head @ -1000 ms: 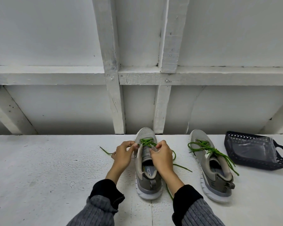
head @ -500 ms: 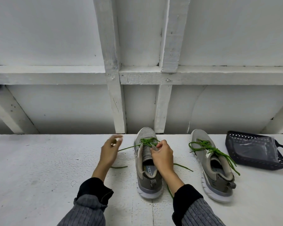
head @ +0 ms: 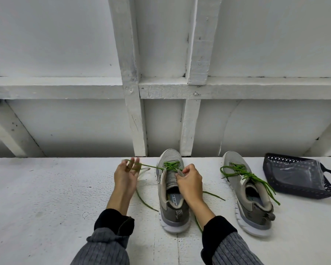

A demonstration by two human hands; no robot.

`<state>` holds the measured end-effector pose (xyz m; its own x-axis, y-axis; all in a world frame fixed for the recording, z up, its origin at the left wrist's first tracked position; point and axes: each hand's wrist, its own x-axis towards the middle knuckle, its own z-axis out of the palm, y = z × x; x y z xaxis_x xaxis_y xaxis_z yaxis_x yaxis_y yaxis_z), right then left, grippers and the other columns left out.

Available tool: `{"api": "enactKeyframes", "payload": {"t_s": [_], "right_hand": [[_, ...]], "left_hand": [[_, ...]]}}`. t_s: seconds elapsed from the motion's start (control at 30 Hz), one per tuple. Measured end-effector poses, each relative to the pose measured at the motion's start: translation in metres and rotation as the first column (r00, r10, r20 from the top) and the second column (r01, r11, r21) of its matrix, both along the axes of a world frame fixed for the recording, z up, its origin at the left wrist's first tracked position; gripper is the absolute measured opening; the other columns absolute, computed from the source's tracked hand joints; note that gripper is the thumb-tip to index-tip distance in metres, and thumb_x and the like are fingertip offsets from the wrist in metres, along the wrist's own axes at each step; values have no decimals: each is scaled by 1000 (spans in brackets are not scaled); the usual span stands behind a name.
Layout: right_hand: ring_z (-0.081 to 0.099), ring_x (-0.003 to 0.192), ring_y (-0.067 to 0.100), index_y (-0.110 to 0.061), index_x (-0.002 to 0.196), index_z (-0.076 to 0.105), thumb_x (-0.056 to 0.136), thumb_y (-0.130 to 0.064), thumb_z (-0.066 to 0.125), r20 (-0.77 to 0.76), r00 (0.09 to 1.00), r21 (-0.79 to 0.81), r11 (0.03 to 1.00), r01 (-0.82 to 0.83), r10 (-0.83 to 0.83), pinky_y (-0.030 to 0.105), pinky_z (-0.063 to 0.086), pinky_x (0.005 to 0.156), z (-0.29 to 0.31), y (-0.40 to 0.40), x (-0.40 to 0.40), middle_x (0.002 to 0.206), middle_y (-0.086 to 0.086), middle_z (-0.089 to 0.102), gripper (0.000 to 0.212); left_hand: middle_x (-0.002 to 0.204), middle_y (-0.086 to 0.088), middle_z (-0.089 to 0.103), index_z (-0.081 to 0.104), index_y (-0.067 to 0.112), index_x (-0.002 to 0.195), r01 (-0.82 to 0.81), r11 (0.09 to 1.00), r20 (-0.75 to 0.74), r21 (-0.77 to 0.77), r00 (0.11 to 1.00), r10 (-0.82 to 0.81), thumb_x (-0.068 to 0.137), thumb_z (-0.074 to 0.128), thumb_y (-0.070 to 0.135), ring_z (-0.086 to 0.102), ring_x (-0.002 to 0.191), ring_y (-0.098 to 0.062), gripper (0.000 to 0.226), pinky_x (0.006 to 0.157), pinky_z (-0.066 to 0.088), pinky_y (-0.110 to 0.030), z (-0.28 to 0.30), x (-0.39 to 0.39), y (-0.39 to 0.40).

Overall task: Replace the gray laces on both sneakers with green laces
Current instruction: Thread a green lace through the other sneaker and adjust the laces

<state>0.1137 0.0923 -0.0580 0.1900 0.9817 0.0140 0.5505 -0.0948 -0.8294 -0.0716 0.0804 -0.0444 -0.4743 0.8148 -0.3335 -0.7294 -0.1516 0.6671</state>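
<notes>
Head view: the left hand (head: 127, 175) pinches a green lace (head: 151, 166) pulled taut from the near sneaker (head: 173, 190). The right hand (head: 189, 181) grips that sneaker's tongue beside the second, laced sneaker (head: 246, 196).

head view | above, facing forward-down | near table (head: 46, 188) | wall behind

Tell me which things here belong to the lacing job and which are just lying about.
In the job: left sneaker, its green lace, right sneaker, its green lace, left hand, right hand.
Lying about: dark mesh basket, clear plastic bag inside it.
</notes>
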Motion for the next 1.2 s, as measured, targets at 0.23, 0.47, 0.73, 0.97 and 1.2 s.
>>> {"api": "enactKeyframes", "payload": {"t_s": [0.23,0.47,0.73,0.97,1.2], "right_hand": [[55,78,20,-18,88,50,82,-28,72,-29,1000,-16,1000,-10,10,29,42,62,1,0,2,86,1,58,24],[59,96,21,-15,103,64,100,-29,47,-358,934,-27,1000,8,-17,25,39,72,-2,-1,8,104,6,64,23],[54,97,24,-20,79,61,92,-10,58,-155,988,-15,1000,-23,21,24,32,75,-6,9,15,97,6,56,17],[54,101,28,-23,81,61,92,-16,58,-143,986,45,995,90,-82,29,37,77,-6,5,7,97,6,63,14],[39,99,13,-16,101,59,97,-32,51,-27,997,160,985,-67,72,29,37,88,7,-4,-6,102,-2,50,19]], "left_hand": [[83,0,55,53,17,97,182,954,-666,-240,683,-298,100,50,23,48,68,-13,8,58,39,-22,-7,16,1],[85,11,68,68,25,88,262,896,-883,-359,217,-417,94,61,18,60,80,-2,12,67,42,-8,-24,31,0],[82,11,68,64,30,78,190,893,-891,-408,131,-435,94,60,28,63,81,-11,16,77,49,-34,-27,29,0],[89,5,65,61,22,89,247,892,-896,-378,145,-420,93,62,21,57,86,-12,4,72,41,-24,-24,27,1],[130,4,41,50,25,124,59,919,-921,-390,-33,-388,90,65,31,36,117,-20,37,93,30,-34,-37,6,-23]]}}
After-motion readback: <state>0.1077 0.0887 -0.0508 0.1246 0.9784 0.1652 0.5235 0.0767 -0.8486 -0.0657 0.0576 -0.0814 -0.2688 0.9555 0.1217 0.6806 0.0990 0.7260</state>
